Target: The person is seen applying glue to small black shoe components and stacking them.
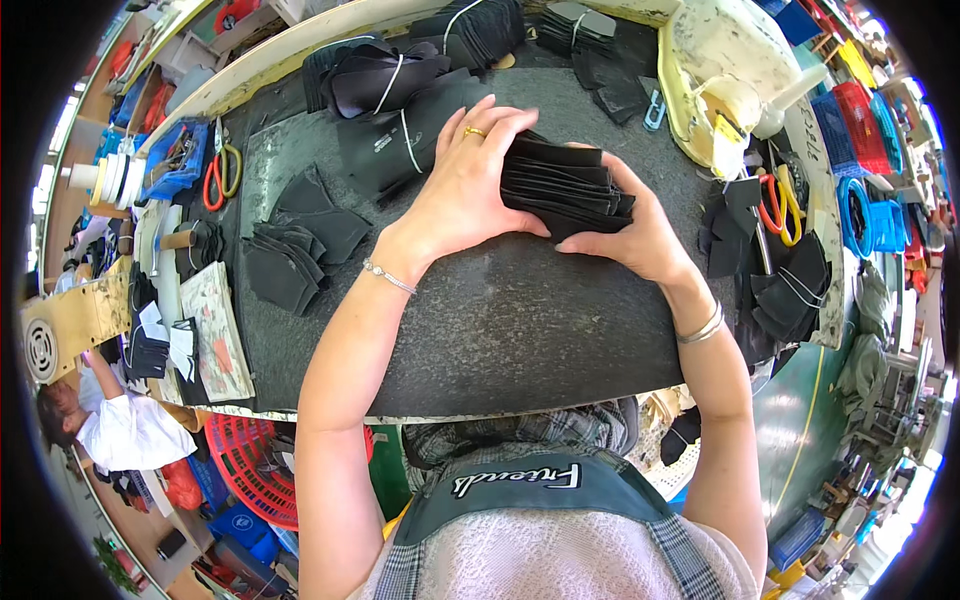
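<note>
Between my two hands is a thick stack of black cut pieces [562, 185], thin and flexible like leather or fabric, its layered edges facing me. My left hand [468, 170] wraps its left side, thumb at the near edge and fingers over the far edge. On the right side, my right hand [640, 222] grips the stack with its thumb along the near edge. Just beyond my left hand lie tied bundles of black pieces [375, 150] with white bands round them. Loose black pieces [290, 265] lie in a spread pile left of my left forearm.
Scissors with red and olive handles [222, 180] lie at the left edge; red-and-yellow-handled scissors [782, 208] are at the right. A yellowed machine [715, 90] stands far right. A red basket [245, 460] sits below the table [500, 350]. Someone in a white shirt [130, 430] is at lower left.
</note>
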Demonstrator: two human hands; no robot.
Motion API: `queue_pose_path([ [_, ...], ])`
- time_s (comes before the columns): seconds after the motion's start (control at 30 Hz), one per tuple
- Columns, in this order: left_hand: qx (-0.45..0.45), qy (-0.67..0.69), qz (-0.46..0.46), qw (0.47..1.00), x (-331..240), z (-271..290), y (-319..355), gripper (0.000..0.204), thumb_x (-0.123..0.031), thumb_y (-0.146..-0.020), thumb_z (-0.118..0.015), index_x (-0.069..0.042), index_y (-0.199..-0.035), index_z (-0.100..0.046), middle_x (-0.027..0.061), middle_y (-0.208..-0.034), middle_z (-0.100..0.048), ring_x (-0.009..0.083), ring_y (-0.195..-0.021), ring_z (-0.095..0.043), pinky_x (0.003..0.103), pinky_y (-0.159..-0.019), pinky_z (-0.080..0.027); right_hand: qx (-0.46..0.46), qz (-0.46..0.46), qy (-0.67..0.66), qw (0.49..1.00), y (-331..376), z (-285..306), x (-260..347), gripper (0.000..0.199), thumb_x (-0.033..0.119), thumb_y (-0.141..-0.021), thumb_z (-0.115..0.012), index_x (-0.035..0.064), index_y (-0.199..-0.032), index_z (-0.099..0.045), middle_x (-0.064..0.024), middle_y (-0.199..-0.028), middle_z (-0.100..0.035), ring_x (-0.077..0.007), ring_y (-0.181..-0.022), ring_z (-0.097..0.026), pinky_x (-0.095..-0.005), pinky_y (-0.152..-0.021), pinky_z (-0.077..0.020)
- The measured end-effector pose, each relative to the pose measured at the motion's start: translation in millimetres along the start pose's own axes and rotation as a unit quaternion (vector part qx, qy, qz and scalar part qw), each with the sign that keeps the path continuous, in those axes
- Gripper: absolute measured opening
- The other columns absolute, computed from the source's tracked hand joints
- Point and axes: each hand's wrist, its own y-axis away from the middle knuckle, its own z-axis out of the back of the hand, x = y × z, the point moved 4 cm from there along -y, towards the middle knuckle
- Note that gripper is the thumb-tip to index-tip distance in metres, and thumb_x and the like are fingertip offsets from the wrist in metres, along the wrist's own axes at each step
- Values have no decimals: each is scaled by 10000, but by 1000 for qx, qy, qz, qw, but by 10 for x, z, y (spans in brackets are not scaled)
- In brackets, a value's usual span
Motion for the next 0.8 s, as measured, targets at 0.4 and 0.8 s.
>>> queue_pose_path([
  [0.4,88,199,89,972,-145,-13,379,1130,-208,-527,-952,-75,-1466,-338,164,-1355,-508,254,-1280,-489,387,-1086,-380,-42,-13,85,995,320,200,35,784,-5,-686,-839,39,-1374,-467,-88,-1170,-630,-134,-1043,-611,-278,-951,-478],
  [0.8,27,654,209,726,404,-138,576,585,-256,-976,-591,-8,-1454,-363,54,-1139,-633,139,-1065,-597,295,-969,-449,-94,-70,98,988,198,272,-99,759,23,-716,-826,-7,-1377,-455,-92,-1143,-628,-140,-1064,-592,-266,-951,-459],
])
